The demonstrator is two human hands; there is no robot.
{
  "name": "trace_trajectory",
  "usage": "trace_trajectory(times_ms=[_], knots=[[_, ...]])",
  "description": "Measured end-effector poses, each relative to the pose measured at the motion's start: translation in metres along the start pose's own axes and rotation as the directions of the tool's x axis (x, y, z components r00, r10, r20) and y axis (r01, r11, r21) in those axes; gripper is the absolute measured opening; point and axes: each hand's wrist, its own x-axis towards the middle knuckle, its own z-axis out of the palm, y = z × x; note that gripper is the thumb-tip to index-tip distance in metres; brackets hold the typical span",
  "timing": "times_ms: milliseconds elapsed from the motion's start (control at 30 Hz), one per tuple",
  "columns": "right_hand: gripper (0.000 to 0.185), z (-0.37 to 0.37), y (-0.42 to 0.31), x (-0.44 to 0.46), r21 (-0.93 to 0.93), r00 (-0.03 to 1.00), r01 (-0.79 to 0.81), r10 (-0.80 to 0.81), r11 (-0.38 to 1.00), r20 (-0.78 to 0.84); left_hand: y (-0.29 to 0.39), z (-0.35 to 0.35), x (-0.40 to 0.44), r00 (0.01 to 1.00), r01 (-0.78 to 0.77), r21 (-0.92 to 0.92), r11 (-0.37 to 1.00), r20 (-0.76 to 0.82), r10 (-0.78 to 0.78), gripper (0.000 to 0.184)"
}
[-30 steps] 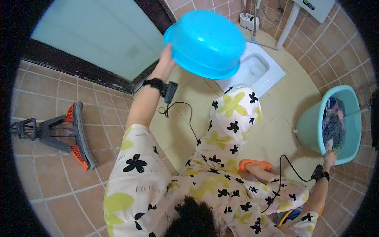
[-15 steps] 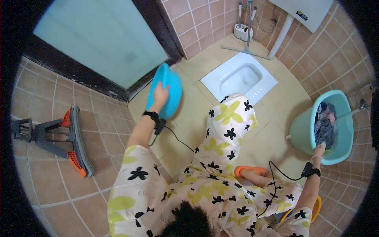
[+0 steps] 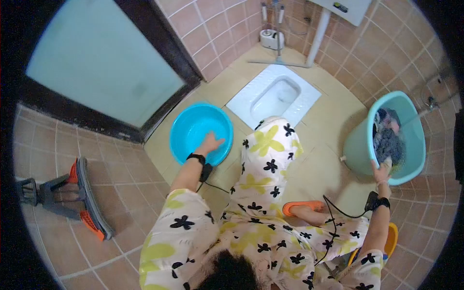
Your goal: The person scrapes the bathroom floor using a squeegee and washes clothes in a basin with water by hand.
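Observation:
The round blue basin (image 3: 178, 126) sits upright on the floor near the door. Over its inside, near the front right edge, my left hand (image 3: 210, 143) is open with the fingers apart; no grip on the rim is visible. On the right stands a tall pale teal tub (image 3: 356, 147) with dark, wet-looking clothes (image 3: 389, 140) and a bit of pink cloth inside. My right hand (image 3: 383, 170) is closed over the tub's near rim, with its fingertips partly hidden inside. Black straps with cables circle both wrists.
A white squat toilet (image 3: 275, 95) is set in the floor ahead. Behind it are a floor squeegee (image 3: 279, 61) and a white brush holder (image 3: 271, 39). A grey and orange mop head (image 3: 89, 198) is at the left wall. A yellow-rimmed bucket (image 3: 392, 239) stands at lower right.
The blue basin went from tilted in my left hand to flat on the floor, and that hand let go of its rim. My right hand stays at the tub. The view shifted slightly.

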Motion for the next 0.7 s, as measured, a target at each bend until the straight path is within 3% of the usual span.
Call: trace_trajectory(times_ms=[33, 100, 133, 167, 200, 233, 267, 300, 367, 400, 467, 533, 667, 700], knots=[[0.075, -0.021, -0.014, -0.014, -0.082, 0.997, 0.067, -0.063, 0.994, 0.047, -0.002, 0.002, 0.014, 0.995, -0.090, -0.099, 0.991, -0.044, 0.086, 0.068], [0.086, -0.013, 0.006, 0.004, -0.045, 0.967, 0.181, -0.170, 0.982, 0.190, 0.061, -0.080, -0.001, 0.938, -0.049, -0.230, 0.972, 0.324, 0.124, 0.060], [0.086, -0.023, -0.001, -0.002, 0.000, 0.968, 0.175, -0.172, 0.985, 0.185, 0.096, -0.110, -0.005, 0.824, 0.228, -0.256, 0.939, 0.565, -0.046, 0.048], [0.084, -0.011, 0.006, 0.003, -0.100, 0.979, 0.176, -0.164, 0.979, 0.118, 0.126, -0.125, -0.022, 0.813, 0.440, -0.645, 0.625, 0.581, 0.028, 0.039], [0.077, -0.011, 0.007, -0.006, -0.019, 0.984, 0.176, -0.176, 0.984, 0.022, 0.159, -0.139, -0.033, 0.748, 0.628, -0.777, 0.048, 0.620, 0.235, 0.034], [0.071, -0.008, 0.012, 0.002, 0.060, 0.980, 0.155, -0.161, 0.986, 0.118, 0.192, -0.156, -0.046, 0.690, 0.711, -0.665, -0.229, 0.597, 0.409, 0.027], [0.062, -0.003, 0.012, -0.003, 0.044, 0.983, 0.182, -0.182, 0.982, 0.006, 0.216, -0.157, -0.055, 0.723, 0.671, -0.706, -0.225, 0.557, 0.408, 0.019], [0.058, -0.004, 0.008, -0.003, -0.016, 0.993, 0.108, -0.107, 0.994, 0.050, 0.244, -0.167, -0.067, 0.691, 0.684, -0.711, -0.161, 0.561, 0.456, 0.019], [0.051, 0.008, 0.013, 0.002, -0.047, 0.995, 0.091, -0.089, 0.995, 0.054, 0.303, -0.167, -0.097, 0.640, 0.714, -0.643, -0.278, 0.438, 0.631, 0.017], [0.048, 0.005, 0.011, -0.002, -0.065, 0.995, 0.073, -0.068, 0.995, 0.075, 0.335, -0.171, -0.111, 0.617, 0.719, -0.650, -0.245, 0.436, 0.655, 0.017], [0.045, -0.003, 0.008, -0.003, -0.074, 0.996, 0.041, -0.035, 0.996, 0.077, 0.406, -0.179, -0.132, 0.499, 0.805, -0.576, -0.141, 0.529, 0.686, 0.015], [0.048, -0.005, 0.007, -0.004, -0.023, 0.996, 0.065, -0.064, 0.998, 0.063, 0.472, -0.181, -0.142, 0.383, 0.823, -0.566, -0.043, 0.498, 0.778, 0.014], [0.042, 0.002, 0.012, 0.000, 0.012, 0.997, 0.064, -0.064, 0.998, 0.040, 0.610, -0.160, -0.178, 0.253, 0.685, -0.712, 0.154, 0.431, 0.866, 0.010], [0.042, 0.008, 0.015, 0.003, 0.020, 0.997, 0.072, -0.072, 0.997, 0.027, 0.637, -0.148, -0.186, 0.251, 0.541, -0.815, 0.208, 0.392, 0.885, 0.012]])
